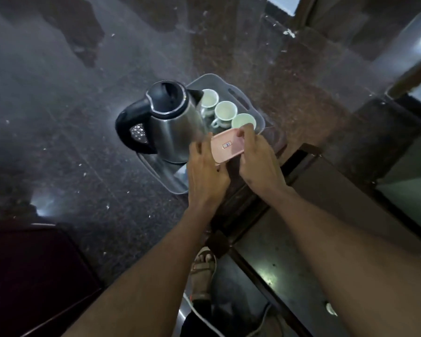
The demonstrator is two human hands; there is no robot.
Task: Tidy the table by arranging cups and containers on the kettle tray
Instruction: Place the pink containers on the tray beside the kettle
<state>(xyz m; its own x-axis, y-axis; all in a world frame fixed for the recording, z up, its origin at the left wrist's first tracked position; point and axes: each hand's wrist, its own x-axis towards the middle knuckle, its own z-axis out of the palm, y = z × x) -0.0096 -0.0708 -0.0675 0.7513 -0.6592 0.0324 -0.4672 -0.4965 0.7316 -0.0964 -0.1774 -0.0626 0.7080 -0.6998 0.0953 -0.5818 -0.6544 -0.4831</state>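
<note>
Nearest the camera, two bare forearms reach forward from the bottom edge, their elbows cut off by the frame. Between them, low down, a sandalled foot point(203, 271) shows on the floor beside a white cord point(199, 314) — both dim and partly hidden.

The left hand point(206, 173) and the right hand point(258, 159) together hold one pink container point(226, 148), a flat rounded rectangle of smooth plastic with a small label on its top. The right hand's fingers curl over its far edge and the thumb side wraps its right end; the left hand grips its near left corner, though the fingertips underneath cannot be seen. The container sits tilted over the near right part of the kettle tray point(241, 93), and whether it touches the tray is hard to tell.

The tray is translucent grey plastic with rounded corners and a slotted handle; its near corner is hidden by the left hand. On it stands one kettle point(170, 122) — brushed steel body, black lid and handle. Right of the kettle, three white ceramic cups point(225, 110) stand in a diagonal row, the nearest partly covered by the right hand's fingers.

Everything rests on a dark speckled stone table point(83, 105), glossy and blurred with reflections farther off.
</note>
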